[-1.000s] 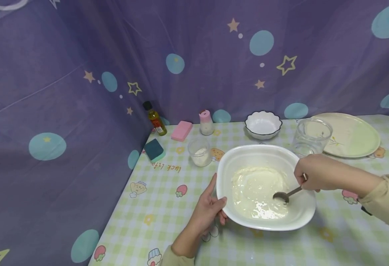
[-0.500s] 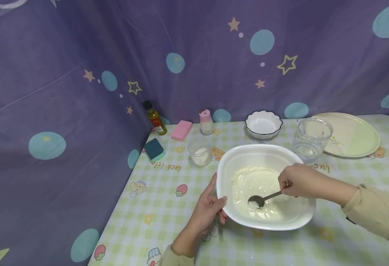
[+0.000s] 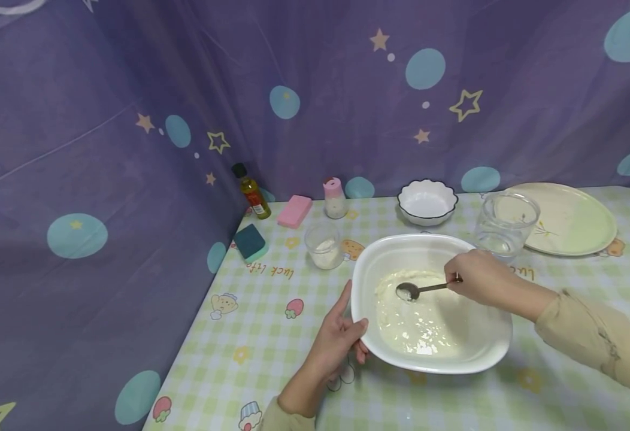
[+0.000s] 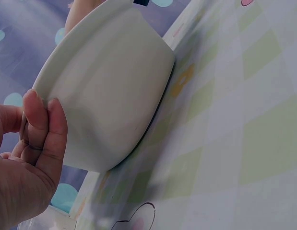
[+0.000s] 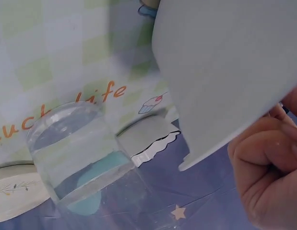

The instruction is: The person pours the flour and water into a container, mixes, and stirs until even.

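A large white bowl (image 3: 487, 341) stands on the table with a pale, wet batter (image 3: 423, 329) spread over its bottom. My left hand (image 3: 335, 335) grips the bowl's left rim; in the left wrist view its fingers (image 4: 56, 129) curl under the rim against the outer wall. Over the bowl's right side, my right hand (image 3: 476, 276) pinches the handle of a dark spoon (image 3: 408, 291). The spoon's head lies in the batter toward the back left. In the right wrist view the bowl's wall hides most of the spoon from sight.
Behind the bowl stand a clear container of water (image 3: 500, 230), a scalloped dish (image 3: 427, 203) and an oval plate (image 3: 579, 221). To the left are a cup of white powder (image 3: 324, 248), a pink-topped shaker (image 3: 334, 197), an oil bottle (image 3: 253, 194), a pink block (image 3: 294, 211) and a sponge (image 3: 250, 242).
My right hand has moved the spoon from the right of the batter leftward, then back toward the far side. The left hand and bowl have stayed in place.
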`<move>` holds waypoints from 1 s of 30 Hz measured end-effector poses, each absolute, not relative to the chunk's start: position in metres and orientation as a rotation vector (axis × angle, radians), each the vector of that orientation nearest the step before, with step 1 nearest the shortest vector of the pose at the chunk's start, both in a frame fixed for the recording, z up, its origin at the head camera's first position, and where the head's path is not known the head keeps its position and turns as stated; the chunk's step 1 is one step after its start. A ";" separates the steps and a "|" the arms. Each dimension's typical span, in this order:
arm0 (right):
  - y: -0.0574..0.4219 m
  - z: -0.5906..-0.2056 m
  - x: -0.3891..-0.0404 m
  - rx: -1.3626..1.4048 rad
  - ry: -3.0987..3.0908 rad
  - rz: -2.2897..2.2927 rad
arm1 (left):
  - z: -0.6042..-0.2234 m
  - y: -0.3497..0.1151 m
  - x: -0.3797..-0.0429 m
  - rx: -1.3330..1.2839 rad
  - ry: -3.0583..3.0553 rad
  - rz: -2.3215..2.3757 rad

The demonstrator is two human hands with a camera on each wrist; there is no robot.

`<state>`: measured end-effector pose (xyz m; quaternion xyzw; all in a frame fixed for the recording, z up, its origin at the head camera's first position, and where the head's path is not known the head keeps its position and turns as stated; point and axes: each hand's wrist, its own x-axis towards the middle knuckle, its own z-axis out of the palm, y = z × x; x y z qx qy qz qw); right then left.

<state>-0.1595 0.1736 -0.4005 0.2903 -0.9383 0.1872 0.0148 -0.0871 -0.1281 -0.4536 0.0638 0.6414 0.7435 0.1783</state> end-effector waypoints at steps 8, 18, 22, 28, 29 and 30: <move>0.181 -0.392 -0.165 0.806 -2.936 0.467 | -0.454 -0.128 -0.087 0.172 1.801 2.110; 0.202 -0.375 -0.158 0.811 -2.996 0.377 | -0.455 -0.128 -0.088 0.178 1.796 2.112; 0.209 -0.371 -0.155 0.837 -3.051 0.382 | -0.455 -0.128 -0.088 0.176 1.795 2.114; 0.215 -0.364 -0.154 0.924 -3.170 0.426 | -0.454 -0.128 -0.087 0.163 1.796 2.114; 0.216 -0.363 -0.153 0.931 -3.201 0.447 | -0.454 -0.128 -0.087 0.161 1.795 2.113; 0.216 -0.362 -0.153 0.934 -3.237 0.471 | -0.454 -0.128 -0.087 0.160 1.795 2.113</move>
